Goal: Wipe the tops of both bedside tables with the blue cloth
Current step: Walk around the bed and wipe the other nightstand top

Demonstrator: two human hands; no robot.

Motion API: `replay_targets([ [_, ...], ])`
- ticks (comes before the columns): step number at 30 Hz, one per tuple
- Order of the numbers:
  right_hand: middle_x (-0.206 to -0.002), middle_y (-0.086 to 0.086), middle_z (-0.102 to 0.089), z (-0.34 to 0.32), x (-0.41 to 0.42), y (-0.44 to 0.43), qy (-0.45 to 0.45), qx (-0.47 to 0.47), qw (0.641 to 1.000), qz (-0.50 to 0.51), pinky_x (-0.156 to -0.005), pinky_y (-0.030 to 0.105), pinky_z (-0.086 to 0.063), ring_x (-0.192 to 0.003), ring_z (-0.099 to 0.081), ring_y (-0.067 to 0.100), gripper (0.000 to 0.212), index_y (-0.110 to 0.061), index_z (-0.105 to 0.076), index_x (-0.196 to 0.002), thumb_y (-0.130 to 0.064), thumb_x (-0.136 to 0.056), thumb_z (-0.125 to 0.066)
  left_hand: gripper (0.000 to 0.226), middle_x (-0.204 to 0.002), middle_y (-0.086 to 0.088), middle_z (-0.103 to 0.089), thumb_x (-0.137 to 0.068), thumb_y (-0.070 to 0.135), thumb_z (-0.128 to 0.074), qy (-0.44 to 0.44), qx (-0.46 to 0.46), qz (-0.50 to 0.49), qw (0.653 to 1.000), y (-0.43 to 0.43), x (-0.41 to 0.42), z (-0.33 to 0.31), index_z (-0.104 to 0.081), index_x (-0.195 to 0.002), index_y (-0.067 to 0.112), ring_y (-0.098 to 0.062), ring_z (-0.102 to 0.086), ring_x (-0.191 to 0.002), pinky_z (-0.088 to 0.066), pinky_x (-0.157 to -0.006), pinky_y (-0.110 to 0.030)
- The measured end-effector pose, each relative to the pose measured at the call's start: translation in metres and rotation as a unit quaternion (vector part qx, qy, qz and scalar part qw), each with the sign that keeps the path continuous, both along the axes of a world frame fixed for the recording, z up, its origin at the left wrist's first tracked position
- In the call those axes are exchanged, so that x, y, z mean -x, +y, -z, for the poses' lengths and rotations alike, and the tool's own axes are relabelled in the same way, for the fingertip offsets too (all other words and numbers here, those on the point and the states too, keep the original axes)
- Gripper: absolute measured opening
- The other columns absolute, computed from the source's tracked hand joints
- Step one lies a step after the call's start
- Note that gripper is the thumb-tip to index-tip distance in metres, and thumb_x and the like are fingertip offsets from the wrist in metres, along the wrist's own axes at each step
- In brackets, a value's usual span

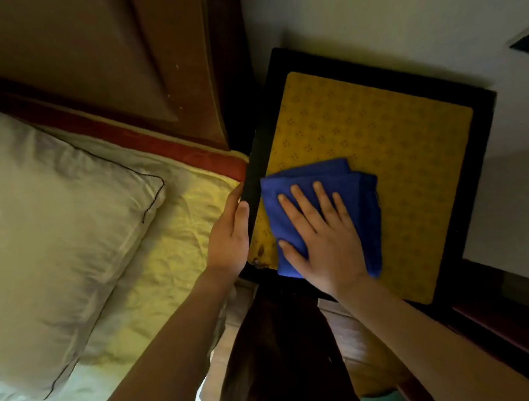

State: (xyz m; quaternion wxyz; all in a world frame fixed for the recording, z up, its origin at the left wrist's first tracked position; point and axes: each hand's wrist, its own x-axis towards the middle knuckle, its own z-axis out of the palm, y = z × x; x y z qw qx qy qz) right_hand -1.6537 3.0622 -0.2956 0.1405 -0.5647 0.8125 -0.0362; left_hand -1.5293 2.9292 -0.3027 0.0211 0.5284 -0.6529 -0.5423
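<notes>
A bedside table [469, 157] with a dark frame and a yellow patterned top [381, 140] stands to the right of the bed. A folded blue cloth [313, 175] lies on the near left part of that top. My right hand [323, 236] presses flat on the cloth, fingers spread. My left hand [229, 234] grips the table's left edge beside the mattress. Only this one bedside table is in view.
The bed [169, 244] with a yellow sheet and a white pillow [45, 225] lies to the left. A brown wooden headboard [101, 54] rises behind it. A pale wall [382, 5] backs the table, with wooden floor [366, 353] below.
</notes>
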Motion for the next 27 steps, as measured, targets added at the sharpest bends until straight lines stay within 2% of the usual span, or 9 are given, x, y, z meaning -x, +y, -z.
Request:
replay_targets([
  [2,-0.159,-0.003,-0.025,0.001,0.015,-0.038,0.012,0.018,1.000,0.011,-0.121,0.046,-0.012,-0.148,-0.016,0.027,0.064,-0.027,-0.025,-0.151,-0.056,-0.094,-0.033,0.043,-0.134,0.008,-0.060,-0.103,0.038,-0.031,0.011,-0.002,-0.007,1.000,0.000,-0.002,0.003,-0.040,-0.145,0.033,-0.001,-0.056,-0.118,-0.044,-0.096,-0.020],
  [7,-0.158,0.002,-0.028,0.007,0.084,-0.142,0.052,0.036,0.995,0.076,-0.120,0.047,-0.013,-0.147,-0.019,0.031,0.065,-0.025,-0.023,-0.151,-0.055,-0.094,-0.026,0.042,-0.130,0.003,-0.063,-0.102,0.041,-0.031,0.012,-0.011,-0.011,1.000,0.000,-0.003,0.007,-0.039,-0.144,0.038,-0.014,-0.059,-0.115,-0.043,-0.084,-0.025],
  [11,-0.159,0.002,-0.025,0.006,0.117,-0.182,0.043,0.033,0.992,0.114,-0.121,0.046,-0.009,-0.148,-0.015,0.030,0.067,-0.024,-0.022,-0.152,-0.056,-0.092,-0.022,0.041,-0.109,0.010,-0.068,-0.102,0.044,-0.031,0.009,-0.008,-0.004,1.000,-0.002,-0.004,0.007,-0.038,-0.143,0.044,0.006,-0.061,-0.091,-0.041,-0.072,-0.011],
  [13,-0.160,0.002,-0.023,0.003,0.106,-0.173,0.051,0.027,0.991,0.120,-0.120,0.048,-0.010,-0.148,-0.014,0.031,0.067,-0.023,-0.021,-0.152,-0.056,-0.093,-0.020,0.041,-0.102,0.013,-0.067,-0.102,0.043,-0.030,0.020,-0.006,-0.001,1.000,-0.002,-0.004,0.005,-0.038,-0.142,0.045,0.008,-0.060,-0.086,-0.043,-0.070,-0.014],
  [15,-0.160,0.004,-0.022,-0.001,0.076,-0.143,0.049,0.021,0.991,0.125,-0.120,0.049,-0.012,-0.148,-0.014,0.032,0.066,-0.023,-0.020,-0.152,-0.055,-0.095,-0.021,0.041,-0.107,-0.004,-0.069,-0.102,0.042,-0.031,0.032,-0.013,-0.010,0.999,-0.002,-0.004,0.003,-0.039,-0.143,0.042,-0.011,-0.064,-0.092,-0.045,-0.073,-0.031],
  [17,-0.160,0.002,-0.021,-0.006,0.029,-0.095,0.035,-0.005,0.992,0.122,-0.120,0.049,-0.013,-0.148,-0.013,0.031,0.065,-0.023,-0.019,-0.152,-0.054,-0.095,-0.024,0.043,-0.124,-0.012,-0.064,-0.103,0.038,-0.032,0.038,-0.027,-0.021,0.999,-0.001,-0.004,0.004,-0.040,-0.145,0.036,-0.024,-0.060,-0.112,-0.045,-0.087,-0.033],
  [20,-0.161,0.000,-0.017,-0.011,-0.044,-0.017,0.026,-0.058,0.993,0.101,-0.119,0.050,-0.015,-0.149,-0.010,0.029,0.067,-0.024,-0.018,-0.153,-0.056,-0.095,-0.030,0.042,-0.144,0.003,-0.053,-0.103,0.031,-0.034,0.042,-0.033,-0.031,0.998,-0.002,-0.004,0.003,-0.044,-0.144,0.029,-0.012,-0.047,-0.133,-0.035,-0.102,-0.018],
  [23,-0.159,-0.001,-0.022,-0.004,-0.076,0.021,0.020,-0.057,0.994,0.093,-0.117,0.051,-0.021,-0.148,-0.015,0.028,0.069,-0.025,-0.027,-0.150,-0.058,-0.091,-0.040,0.041,-0.144,0.007,-0.053,-0.103,0.033,-0.034,0.045,-0.028,-0.028,0.998,-0.004,-0.003,0.005,-0.044,-0.143,0.032,-0.009,-0.048,-0.132,-0.038,-0.106,-0.024],
  [27,-0.157,0.000,-0.028,0.003,-0.035,-0.017,0.037,-0.017,0.992,0.121,-0.119,0.048,-0.017,-0.147,-0.020,0.027,0.072,-0.028,-0.027,-0.150,-0.060,-0.087,-0.043,0.043,-0.143,0.006,-0.053,-0.103,0.036,-0.032,0.058,-0.027,-0.020,0.998,-0.003,-0.004,0.008,-0.043,-0.144,0.030,-0.009,-0.048,-0.132,-0.040,-0.110,-0.036],
])
